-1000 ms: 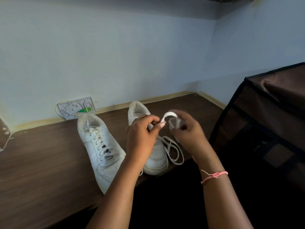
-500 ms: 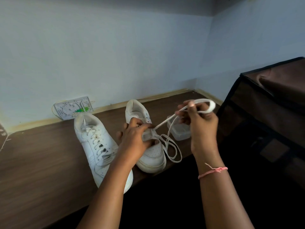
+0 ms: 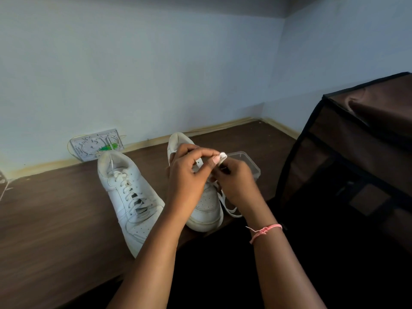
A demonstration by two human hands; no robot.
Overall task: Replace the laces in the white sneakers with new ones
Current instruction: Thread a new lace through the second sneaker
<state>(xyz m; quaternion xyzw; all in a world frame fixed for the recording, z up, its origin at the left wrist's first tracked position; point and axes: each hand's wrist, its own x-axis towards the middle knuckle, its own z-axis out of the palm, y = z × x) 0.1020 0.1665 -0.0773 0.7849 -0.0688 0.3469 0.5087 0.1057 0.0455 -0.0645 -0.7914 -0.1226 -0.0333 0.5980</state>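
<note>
Left hand [image 3: 189, 175] and right hand [image 3: 236, 186] pinch lace [image 3: 223, 156] above sneaker [image 3: 207, 208].

1. Both sneakers [image 3: 131, 195] are white, laces [image 3: 229, 207] included.
2. The shelf [image 3: 55, 219] is dark brown wood grain.
3. The wall [image 3: 156, 74] is pale blue.
4. The wrist string [image 3: 264, 231] is pink.
5. The fabric cabinet [image 3: 361, 148] is brown, edged black.
</note>
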